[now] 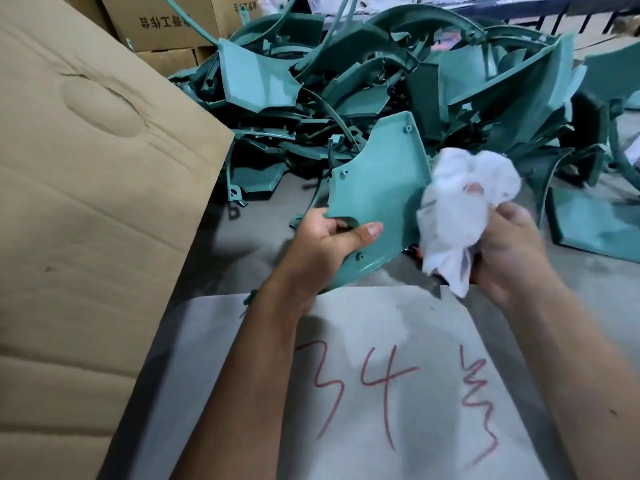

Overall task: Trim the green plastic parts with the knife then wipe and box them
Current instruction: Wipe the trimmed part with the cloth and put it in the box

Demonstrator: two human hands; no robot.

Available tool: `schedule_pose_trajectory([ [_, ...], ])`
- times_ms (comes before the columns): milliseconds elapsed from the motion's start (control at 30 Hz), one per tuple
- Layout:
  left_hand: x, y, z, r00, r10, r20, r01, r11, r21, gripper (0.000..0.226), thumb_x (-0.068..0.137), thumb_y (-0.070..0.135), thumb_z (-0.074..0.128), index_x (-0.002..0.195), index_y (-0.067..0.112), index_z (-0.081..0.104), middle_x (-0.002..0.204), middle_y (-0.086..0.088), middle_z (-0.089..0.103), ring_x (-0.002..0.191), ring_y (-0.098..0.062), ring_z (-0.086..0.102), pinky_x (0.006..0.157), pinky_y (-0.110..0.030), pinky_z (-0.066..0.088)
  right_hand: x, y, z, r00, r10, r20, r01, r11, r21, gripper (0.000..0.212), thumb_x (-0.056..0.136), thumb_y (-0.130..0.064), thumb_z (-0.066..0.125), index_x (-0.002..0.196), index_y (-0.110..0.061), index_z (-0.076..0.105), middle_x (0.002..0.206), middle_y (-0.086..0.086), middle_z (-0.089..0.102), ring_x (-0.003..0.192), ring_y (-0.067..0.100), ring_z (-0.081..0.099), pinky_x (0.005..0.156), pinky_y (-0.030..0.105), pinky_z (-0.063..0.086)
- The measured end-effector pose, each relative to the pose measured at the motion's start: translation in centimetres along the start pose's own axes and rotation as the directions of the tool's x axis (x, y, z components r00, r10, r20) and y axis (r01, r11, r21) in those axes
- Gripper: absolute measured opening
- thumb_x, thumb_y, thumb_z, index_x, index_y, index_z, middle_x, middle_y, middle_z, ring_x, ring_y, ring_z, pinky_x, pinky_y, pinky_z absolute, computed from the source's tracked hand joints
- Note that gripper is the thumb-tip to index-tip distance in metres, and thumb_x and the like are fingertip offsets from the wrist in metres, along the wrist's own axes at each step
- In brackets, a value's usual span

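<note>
The left hand (pixel 332 240) pinches a green plastic part (pixel 377 188) by its lower edge. The right hand (pixel 509 251) clutches a white rag (pixel 464 209). Light, stiff, probably slick.

- A curved green plastic panel (pixel 375 188) is held in front of the heap of green plastic parts (pixel 398 74).
- A crumpled white cloth (pixel 464 206) is pressed against that panel's right edge.
- A brown cardboard flap (pixel 86 202) stands left of the panel.
- A grey sheet with red writing (pixel 381 375) lies below it.

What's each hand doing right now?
Left hand: grips the green plastic panel by its lower edge.
Right hand: grips the white rag against the panel's right edge.
</note>
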State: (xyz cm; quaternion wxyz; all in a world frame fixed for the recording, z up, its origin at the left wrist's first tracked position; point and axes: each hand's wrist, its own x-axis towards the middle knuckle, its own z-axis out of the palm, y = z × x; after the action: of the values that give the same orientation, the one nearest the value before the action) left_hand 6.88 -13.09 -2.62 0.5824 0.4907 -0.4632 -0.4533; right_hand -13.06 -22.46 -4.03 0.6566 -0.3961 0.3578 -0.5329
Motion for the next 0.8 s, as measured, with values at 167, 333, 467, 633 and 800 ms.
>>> schedule_pose_trajectory([
  [167,-0.2,0.4,-1.4,0.995,-0.094,0.043,0.09,0.992,0.089,0.019,0.078,0.015,0.077,0.097,0.011,0.078,0.096,-0.008,0.079,0.085,-0.022,0.074,0.084,-0.038,0.06,-0.7,0.8,0.4,0.955,-0.09,0.283,0.171,0.946,-0.276,0.011,0.092,-0.016,0.073,0.1,-0.009,0.074,0.097,0.009,0.081,0.089,0.023,0.078,0.072,0.035,0.064],
  [333,-0.1,0.4,-0.8,0.838,0.49,-0.241,-0.294,0.776,0.558,0.015,0.088,0.032,0.073,0.079,0.02,0.071,0.07,-0.001,0.068,0.067,-0.014,0.062,0.061,-0.035,0.05,-1.0,0.5,0.8,0.953,-0.224,0.205,0.245,0.966,-0.084,0.022,0.081,-0.017,0.076,0.095,-0.001,0.071,0.094,0.012,0.079,0.087,0.027,0.077,0.076,0.036,0.062],
  [467,-0.1,0.0,-1.2,0.241,0.836,-0.493,-0.333,0.548,0.767,0.017,0.095,0.009,0.051,0.097,0.005,0.067,0.087,-0.006,0.06,0.078,-0.029,0.055,0.069,-0.043,0.045,-0.8,1.0,0.9,0.976,-0.204,0.074,0.194,0.973,0.124,0.026,0.085,-0.023,0.074,0.104,-0.007,0.068,0.104,0.01,0.079,0.1,0.028,0.076,0.08,0.042,0.063],
  [633,1.0,-1.0,1.0,0.723,0.279,-0.632,-0.27,0.956,0.113,0.014,0.095,0.0,0.056,0.103,0.005,0.067,0.083,-0.004,0.069,0.066,-0.013,0.062,0.061,-0.031,0.05,-0.6,2.3,1.3,0.993,-0.105,0.055,0.089,0.965,0.246,0.023,0.086,-0.022,0.077,0.106,-0.011,0.075,0.124,0.019,0.073,0.119,0.038,0.069,0.1,0.06,0.054],
  [800,1.4,-1.8,2.4,0.856,0.179,-0.485,-0.259,0.96,-0.103,0.02,0.094,-0.01,0.059,0.087,0.003,0.073,0.083,-0.012,0.069,0.074,-0.02,0.058,0.069,-0.03,0.052,-1.1,3.6,2.3,0.993,-0.097,0.065,0.078,0.966,0.248,0.03,0.083,-0.014,0.081,0.113,-0.01,0.075,0.128,0.023,0.07,0.122,0.042,0.067,0.106,0.066,0.048],
])
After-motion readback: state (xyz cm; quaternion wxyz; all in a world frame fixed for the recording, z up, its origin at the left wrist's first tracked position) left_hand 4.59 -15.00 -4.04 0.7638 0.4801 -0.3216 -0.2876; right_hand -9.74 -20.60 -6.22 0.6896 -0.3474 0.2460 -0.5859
